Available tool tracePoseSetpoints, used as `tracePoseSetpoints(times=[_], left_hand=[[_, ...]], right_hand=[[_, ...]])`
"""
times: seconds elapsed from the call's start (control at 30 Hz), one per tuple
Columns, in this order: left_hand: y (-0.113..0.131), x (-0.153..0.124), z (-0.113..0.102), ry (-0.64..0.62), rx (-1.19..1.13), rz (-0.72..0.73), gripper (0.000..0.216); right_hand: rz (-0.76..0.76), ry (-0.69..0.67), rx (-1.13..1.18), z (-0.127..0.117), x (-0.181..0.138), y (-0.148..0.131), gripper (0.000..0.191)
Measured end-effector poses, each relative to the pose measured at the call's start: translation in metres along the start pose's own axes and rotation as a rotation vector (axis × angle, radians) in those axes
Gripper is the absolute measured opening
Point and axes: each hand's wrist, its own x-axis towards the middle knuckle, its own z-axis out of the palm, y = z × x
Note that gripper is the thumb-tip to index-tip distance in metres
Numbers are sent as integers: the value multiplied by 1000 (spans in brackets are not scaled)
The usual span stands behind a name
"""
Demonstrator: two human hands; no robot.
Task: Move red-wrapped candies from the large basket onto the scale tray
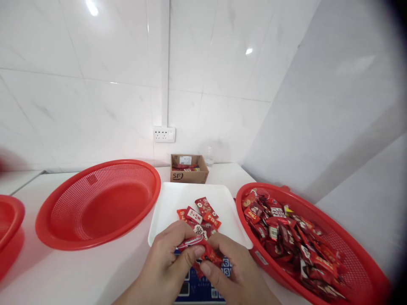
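Note:
My left hand (171,258) and my right hand (233,262) meet low in the middle of the view. Fingers and thumbs of both are closed on red snack packets (210,252); how many they hold I cannot tell. Just beyond the fingertips, several more red wrapped packets (206,207) lie in a loose pile on the white tray (165,203) of a scale. Below my hands shows part of the scale's blue keypad panel (203,292), with number keys at its right. My hands cover the rest of it.
To the right stands a red mesh basket (359,275) heaped with similar packets. A large red basket (108,212) sits at the left, with another (9,216) cut off at the edge. Behind the tray, a small cardboard box (190,177) holds packets near the tiled wall.

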Motion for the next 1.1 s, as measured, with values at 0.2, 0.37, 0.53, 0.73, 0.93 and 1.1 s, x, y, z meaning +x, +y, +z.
tracePoseSetpoints(times=[0.2, 0.37, 0.53, 0.73, 0.93, 1.1], left_hand=[[-3, 3, 4, -97, -281, -137, 35], [-9, 3, 9, -142, -318, -136, 35], [-2, 5, 6, -257, -258, -117, 24], [2, 5, 0, -377, -186, -142, 21], [-4, 3, -12, -517, -261, -108, 38], [-7, 4, -9, -420, -187, -72, 44]], right_hand=[[115, 50, 75, -3, -1, -7, 27], [181, 93, 205, -6, -3, -7, 32], [139, 13, 243, -8, -3, -5, 36], [106, -20, 182, -8, -3, -11, 31], [27, -19, 230, -8, -4, -13, 28], [47, 37, 200, -8, -5, -12, 31]])
